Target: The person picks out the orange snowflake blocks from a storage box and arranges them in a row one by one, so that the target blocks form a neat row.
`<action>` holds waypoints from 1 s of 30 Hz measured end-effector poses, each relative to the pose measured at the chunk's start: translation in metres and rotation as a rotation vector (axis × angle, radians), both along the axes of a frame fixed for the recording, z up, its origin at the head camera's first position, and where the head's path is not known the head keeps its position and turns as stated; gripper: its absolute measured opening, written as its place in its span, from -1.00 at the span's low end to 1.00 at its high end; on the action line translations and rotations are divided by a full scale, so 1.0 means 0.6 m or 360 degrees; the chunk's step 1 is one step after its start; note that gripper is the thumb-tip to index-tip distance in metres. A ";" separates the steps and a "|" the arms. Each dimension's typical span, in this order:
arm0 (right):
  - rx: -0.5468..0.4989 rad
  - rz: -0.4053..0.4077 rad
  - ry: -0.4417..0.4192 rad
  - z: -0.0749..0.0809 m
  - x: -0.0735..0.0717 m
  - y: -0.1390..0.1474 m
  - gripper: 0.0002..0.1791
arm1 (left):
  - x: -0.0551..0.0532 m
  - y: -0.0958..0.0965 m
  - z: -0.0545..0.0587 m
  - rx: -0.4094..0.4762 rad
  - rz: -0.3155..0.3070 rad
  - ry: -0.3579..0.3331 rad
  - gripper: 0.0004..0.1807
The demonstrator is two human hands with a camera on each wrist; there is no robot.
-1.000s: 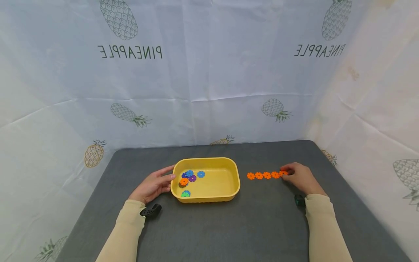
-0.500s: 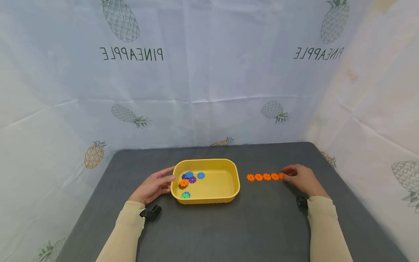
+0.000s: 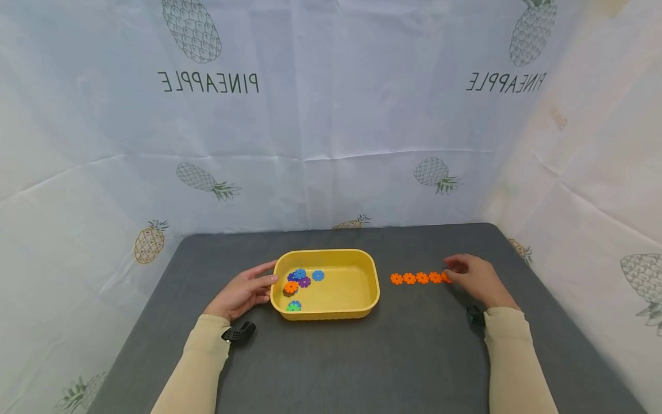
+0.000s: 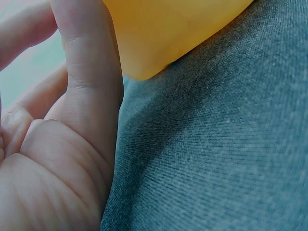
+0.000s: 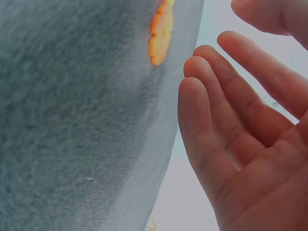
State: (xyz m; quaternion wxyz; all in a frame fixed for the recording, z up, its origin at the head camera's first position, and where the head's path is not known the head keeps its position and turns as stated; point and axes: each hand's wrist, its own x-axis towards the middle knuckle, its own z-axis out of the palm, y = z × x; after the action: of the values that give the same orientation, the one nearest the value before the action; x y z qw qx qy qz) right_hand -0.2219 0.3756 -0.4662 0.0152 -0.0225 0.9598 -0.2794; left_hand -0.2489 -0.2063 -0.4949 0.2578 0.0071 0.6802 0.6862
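Observation:
A yellow plastic tray [image 3: 336, 299] stands mid-table in the head view, with its corner also in the left wrist view. My left hand [image 3: 240, 295] grips its left side, thumb over the rim and fingers outside. Several orange flower-shaped discs [image 3: 409, 278] lie in a straight row to the tray's right. Just past the row's right end is my right hand [image 3: 476, 280], fingertips right at the last disc [image 3: 447, 277] and partly covering it. In the right wrist view the row's orange end [image 5: 160, 41] shows apart from the loose, bent fingers, with nothing between thumb and fingers.
Inside the tray, toward its left end, lie several discs: blue [image 3: 318, 276], purple [image 3: 304, 282], orange [image 3: 291, 286], brown and green [image 3: 293, 307]. The dark grey table [image 3: 336, 368] has a pineapple-print cloth [image 3: 331, 115] hanging behind it.
My right hand has let go of the last orange disc and drawn slightly right, its thumb and finger parting. The left hand and tray have stayed in place.

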 end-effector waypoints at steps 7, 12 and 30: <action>-0.0089 0.0064 0.0064 0.015 -0.001 -0.027 -0.49 | 0.003 -0.007 -0.001 0.0006 0.0019 -0.0009 -0.13; -0.0201 0.0142 0.0076 0.037 -0.007 -0.069 -0.43 | -0.001 -0.008 0.001 0.0010 0.0027 -0.0005 -0.14; -0.0071 0.0799 -0.0091 0.112 -0.101 -0.366 -0.59 | -0.008 -0.004 -0.011 0.0057 0.0006 0.0007 -0.15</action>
State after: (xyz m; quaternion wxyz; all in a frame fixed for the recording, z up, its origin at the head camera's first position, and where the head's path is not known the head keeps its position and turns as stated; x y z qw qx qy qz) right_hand -0.2825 0.1560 -0.3990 0.1108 -0.2526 0.9168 -0.2887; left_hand -0.2536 -0.2087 -0.5017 0.2549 0.0119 0.6682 0.6988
